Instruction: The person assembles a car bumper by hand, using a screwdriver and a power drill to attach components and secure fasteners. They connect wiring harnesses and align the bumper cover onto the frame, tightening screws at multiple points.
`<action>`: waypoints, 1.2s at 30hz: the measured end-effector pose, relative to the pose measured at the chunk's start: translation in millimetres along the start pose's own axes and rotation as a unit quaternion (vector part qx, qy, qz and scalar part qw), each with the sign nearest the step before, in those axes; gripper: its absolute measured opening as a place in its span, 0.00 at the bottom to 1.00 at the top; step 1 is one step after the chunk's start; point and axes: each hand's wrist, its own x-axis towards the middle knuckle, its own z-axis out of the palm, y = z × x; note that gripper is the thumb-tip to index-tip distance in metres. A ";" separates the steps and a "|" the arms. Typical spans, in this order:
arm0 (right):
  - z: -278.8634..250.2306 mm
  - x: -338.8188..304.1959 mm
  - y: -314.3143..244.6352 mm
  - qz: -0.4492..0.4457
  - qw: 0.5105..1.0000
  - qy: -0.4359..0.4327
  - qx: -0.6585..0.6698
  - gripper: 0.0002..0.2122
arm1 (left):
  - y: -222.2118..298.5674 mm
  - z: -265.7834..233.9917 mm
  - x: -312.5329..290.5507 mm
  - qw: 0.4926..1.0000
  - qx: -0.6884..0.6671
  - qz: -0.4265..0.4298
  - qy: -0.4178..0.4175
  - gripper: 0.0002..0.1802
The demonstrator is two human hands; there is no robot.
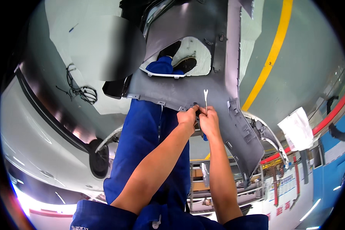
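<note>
Bumper (172, 91) spans above the person's shoes (186, 65), left hand (186, 117) at its near edge, perhaps steadying it, though I cannot tell if those fingers pinch anything, right hand (209, 122) at that edge closed around a forked tool (206, 99), probably leaving its prongs free

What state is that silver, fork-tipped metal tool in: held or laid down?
Held: the right hand grips the tool, its forked tip sticking out past the hand.
</note>
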 end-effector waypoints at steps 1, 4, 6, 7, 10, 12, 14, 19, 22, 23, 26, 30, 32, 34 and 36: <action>0.5 -0.7 2.9 -0.011 1.000 0.002 0.000 0.12 | 0.2 -2.0 -1.3 1.000 -0.004 0.006 -0.014 0.16; 5.1 -7.8 -7.1 0.012 0.997 0.032 -0.064 0.13 | -1.8 -7.8 -3.1 0.997 0.008 0.043 -0.063 0.20; 9.9 -25.5 -15.2 -0.021 0.992 0.108 -0.060 0.14 | -6.5 -19.3 -8.3 0.991 0.041 0.082 -0.094 0.24; 11.0 -36.9 -20.0 -0.041 0.985 0.164 -0.047 0.13 | -3.5 -29.4 -9.6 0.987 0.092 0.069 -0.113 0.27; 22.6 -67.8 -4.8 -0.221 0.882 0.417 0.007 0.11 | 8.8 -52.8 -51.1 0.934 0.302 0.136 -0.133 0.29; 36.7 -105.5 12.9 -0.269 0.874 0.397 0.077 0.10 | 13.4 -76.8 -56.2 0.654 0.635 0.408 -0.043 0.31; 70.0 -134.5 32.1 -0.284 0.864 0.388 0.150 0.09 | 9.9 -85.0 -61.3 0.365 0.647 0.670 -0.019 0.38; 174.1 -185.9 93.3 -0.216 0.864 0.373 0.262 0.09 | 14.3 -46.4 -16.4 0.154 0.752 0.638 -0.060 0.36; 218.5 -197.6 113.6 -0.117 0.820 0.418 0.373 0.07 | 27.3 -42.1 5.7 0.139 0.712 0.684 -0.074 0.28; 232.1 -198.2 115.8 -0.084 0.798 0.430 0.414 0.07 | 13.7 -36.0 -12.0 0.129 0.731 0.668 -0.045 0.25; 257.9 -174.6 110.2 0.002 0.767 0.376 0.520 0.06 | 8.9 -31.2 -21.7 0.109 0.732 0.672 -0.021 0.23; 257.5 -141.8 88.0 0.041 0.661 0.315 0.680 0.05 | 27.0 -36.9 -39.3 0.111 0.735 0.669 -0.003 0.24; 259.3 -134.6 69.8 0.055 0.609 0.296 0.734 0.06 | 29.6 -45.4 -60.3 0.194 0.736 0.647 -0.040 0.23; 266.3 -128.7 60.1 0.040 0.573 0.293 0.764 0.05 | 14.8 -51.5 -80.8 0.217 0.737 0.638 -0.055 0.23; 272.1 -125.4 51.9 0.052 0.550 0.287 0.783 0.06 | 17.8 -57.9 -95.5 0.230 0.728 0.638 -0.097 0.22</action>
